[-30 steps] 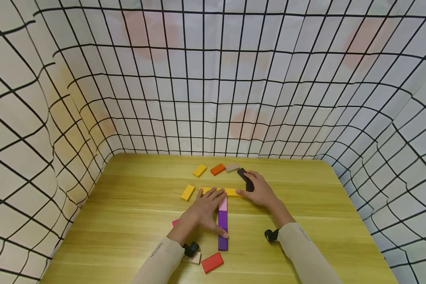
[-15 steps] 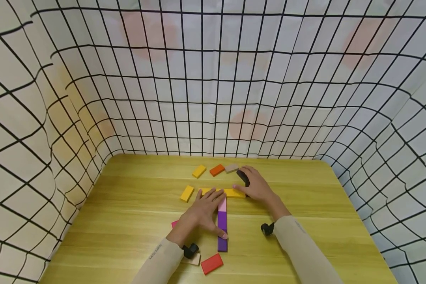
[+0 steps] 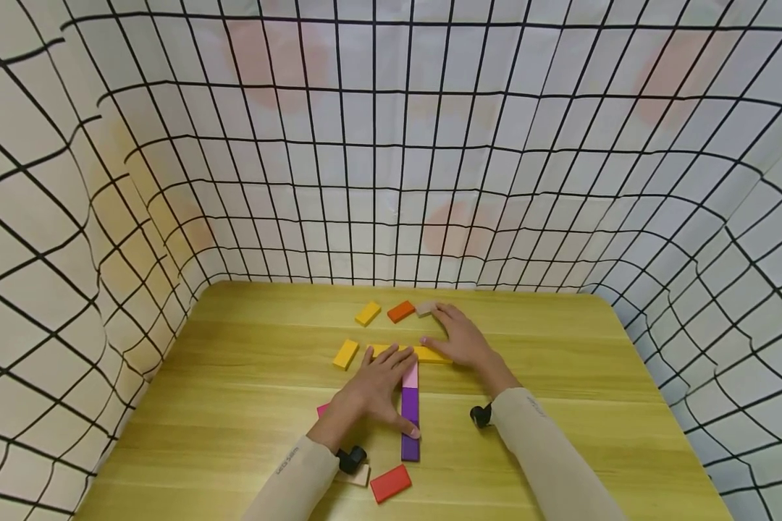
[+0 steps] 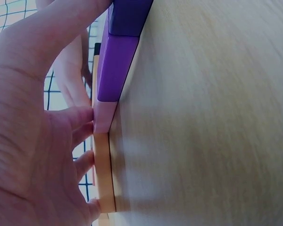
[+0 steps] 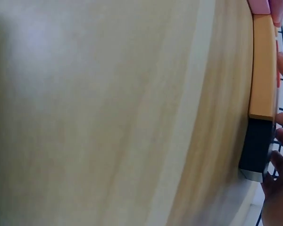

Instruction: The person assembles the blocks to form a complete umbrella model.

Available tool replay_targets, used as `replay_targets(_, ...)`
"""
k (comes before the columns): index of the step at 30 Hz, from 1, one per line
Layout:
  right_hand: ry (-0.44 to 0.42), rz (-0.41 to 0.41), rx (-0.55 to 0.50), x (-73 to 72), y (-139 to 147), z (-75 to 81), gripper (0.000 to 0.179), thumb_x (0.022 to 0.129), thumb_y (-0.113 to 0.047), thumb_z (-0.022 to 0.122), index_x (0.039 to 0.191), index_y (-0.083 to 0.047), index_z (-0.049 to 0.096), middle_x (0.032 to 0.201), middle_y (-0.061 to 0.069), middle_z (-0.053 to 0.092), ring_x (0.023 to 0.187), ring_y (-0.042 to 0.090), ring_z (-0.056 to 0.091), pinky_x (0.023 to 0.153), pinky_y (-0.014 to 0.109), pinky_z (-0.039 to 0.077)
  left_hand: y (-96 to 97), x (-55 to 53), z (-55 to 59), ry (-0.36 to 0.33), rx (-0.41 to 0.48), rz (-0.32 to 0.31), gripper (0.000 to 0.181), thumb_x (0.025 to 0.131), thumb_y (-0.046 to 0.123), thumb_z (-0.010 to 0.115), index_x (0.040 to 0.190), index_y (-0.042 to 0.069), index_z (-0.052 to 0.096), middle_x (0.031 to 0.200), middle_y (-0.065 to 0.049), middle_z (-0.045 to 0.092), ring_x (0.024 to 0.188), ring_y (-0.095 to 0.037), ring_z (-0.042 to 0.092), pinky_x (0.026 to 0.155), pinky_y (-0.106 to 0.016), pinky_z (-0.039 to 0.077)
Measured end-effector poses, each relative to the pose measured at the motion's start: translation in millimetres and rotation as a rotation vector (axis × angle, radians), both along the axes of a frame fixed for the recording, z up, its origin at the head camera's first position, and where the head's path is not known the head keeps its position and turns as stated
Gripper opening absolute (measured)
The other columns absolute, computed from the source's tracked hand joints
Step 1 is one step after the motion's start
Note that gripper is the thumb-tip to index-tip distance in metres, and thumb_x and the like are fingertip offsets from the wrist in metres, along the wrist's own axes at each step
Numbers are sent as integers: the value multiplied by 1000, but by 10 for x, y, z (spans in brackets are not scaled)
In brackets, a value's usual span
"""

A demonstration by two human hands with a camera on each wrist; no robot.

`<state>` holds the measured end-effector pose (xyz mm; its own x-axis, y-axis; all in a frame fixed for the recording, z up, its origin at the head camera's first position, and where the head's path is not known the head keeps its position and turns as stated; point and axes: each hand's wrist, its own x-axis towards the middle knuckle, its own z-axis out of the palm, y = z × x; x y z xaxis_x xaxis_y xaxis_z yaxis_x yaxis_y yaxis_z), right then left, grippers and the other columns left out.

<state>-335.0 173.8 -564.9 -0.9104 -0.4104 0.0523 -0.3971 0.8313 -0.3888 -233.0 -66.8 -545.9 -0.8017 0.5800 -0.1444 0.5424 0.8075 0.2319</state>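
My left hand (image 3: 370, 391) lies with fingers spread over a T of flat blocks, fingertips at the yellow row (image 3: 434, 354) and thumb by the dark purple block (image 3: 410, 450). Between them in the stem sit a pink block (image 3: 410, 376) and a purple block (image 3: 410, 404). The right hand (image 3: 465, 344) arches over the row's right end, its thumb near the yellow block and its fingers reaching back to a pale block (image 3: 425, 309). In the right wrist view, a black block (image 5: 257, 146) continues the row, with fingers along its far side; the head view hides it.
At the back lie a yellow block (image 3: 368, 313) and an orange block (image 3: 400, 311). Another yellow block (image 3: 345, 354) sits left of the row. Nearer are a red block (image 3: 391, 483), a partly covered cream block (image 3: 358, 475) and a pink-red block (image 3: 322, 410). Black netting (image 3: 391, 181) surrounds the table.
My right hand has shifted left and covers the black pieces that showed beside its fingers a second ago. The left hand has stayed in place.
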Motion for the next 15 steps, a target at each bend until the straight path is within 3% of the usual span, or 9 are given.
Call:
replay_targets(10,35,-10,44,-26,-116,33,82,93,-66,55,157,-16,40,161,14,37,149,37,34,121,59,30,-4,-5,6,9,-5,-1,140,55,95,65,164,24,14,172,7,11,160,-25,9,126,-63,8)
replay_targets(15,35,-7,9,-18,-148,61,83,94,-63,57,157,-13,38,162,16,35,150,40,31,121,62,28,-6,-7,-12,5,-3,2,140,55,95,65,164,25,14,172,7,11,160,-25,9,126,-64,8)
